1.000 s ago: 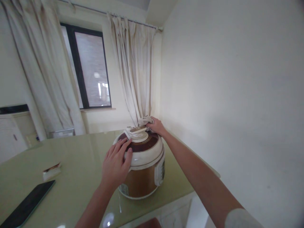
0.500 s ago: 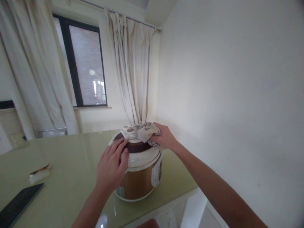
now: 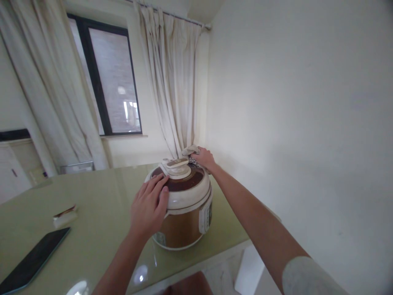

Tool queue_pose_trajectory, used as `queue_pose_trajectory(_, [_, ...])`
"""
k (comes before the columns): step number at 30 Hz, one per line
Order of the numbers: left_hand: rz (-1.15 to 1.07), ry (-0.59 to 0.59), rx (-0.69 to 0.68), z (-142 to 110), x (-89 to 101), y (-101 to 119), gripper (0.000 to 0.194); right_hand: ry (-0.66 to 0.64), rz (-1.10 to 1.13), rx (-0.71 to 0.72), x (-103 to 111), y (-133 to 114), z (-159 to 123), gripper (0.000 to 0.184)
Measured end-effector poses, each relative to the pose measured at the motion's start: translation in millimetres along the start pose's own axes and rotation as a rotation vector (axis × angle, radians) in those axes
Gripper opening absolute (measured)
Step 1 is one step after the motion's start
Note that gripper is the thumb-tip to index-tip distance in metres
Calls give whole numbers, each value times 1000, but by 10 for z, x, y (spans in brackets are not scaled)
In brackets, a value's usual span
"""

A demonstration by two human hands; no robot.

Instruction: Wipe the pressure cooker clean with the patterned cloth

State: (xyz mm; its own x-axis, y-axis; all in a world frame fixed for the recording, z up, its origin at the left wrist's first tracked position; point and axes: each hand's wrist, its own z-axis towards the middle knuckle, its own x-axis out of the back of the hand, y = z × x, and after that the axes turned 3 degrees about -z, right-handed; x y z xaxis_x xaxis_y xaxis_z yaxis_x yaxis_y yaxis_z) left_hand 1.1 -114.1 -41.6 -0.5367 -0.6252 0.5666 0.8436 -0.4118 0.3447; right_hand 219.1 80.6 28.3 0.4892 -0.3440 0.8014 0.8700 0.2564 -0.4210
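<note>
A white and brown electric pressure cooker [image 3: 181,227] stands upright on the pale green table [image 3: 104,196], its lid closed and the lid handle [image 3: 178,163] uncovered. My left hand [image 3: 149,205] lies with fingers stretched over the left side of the lid. At the far right of the lid, my right hand [image 3: 204,158] grips a crumpled pale patterned cloth [image 3: 190,150]. Part of the cloth is hidden behind my fingers and the lid. The cooker's control panel [image 3: 205,218] faces right.
A dark flat tablet-like object [image 3: 35,258] lies at the table's left, with a small whitish packet [image 3: 65,217] behind it. The white wall [image 3: 291,123] rises close on the right. Curtains [image 3: 172,82] hang beyond the table, beside a dark-framed window [image 3: 113,82].
My right hand has moved the cloth away from the lid handle to the far right of the lid, uncovering the handle. My left hand stays on the lid. The view has shifted slightly.
</note>
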Motion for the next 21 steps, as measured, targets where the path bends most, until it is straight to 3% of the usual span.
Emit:
queue_pose_trajectory(8, [9, 24, 85, 11, -27, 49, 50, 102, 75, 76, 248, 7, -520, 43])
queue_pose_trajectory(13, [7, 79, 378, 26, -26, 148, 61, 106, 77, 240, 542, -85, -992, 37])
queue_pose_trajectory(16, [-43, 66, 486, 41, -8, 208, 67, 95, 54, 326, 653, -186, -1236, 42])
queue_pose_trajectory(21, [-67, 92, 509, 24, 27, 169, 54, 68, -56, 472, 636, -528, -1457, 47])
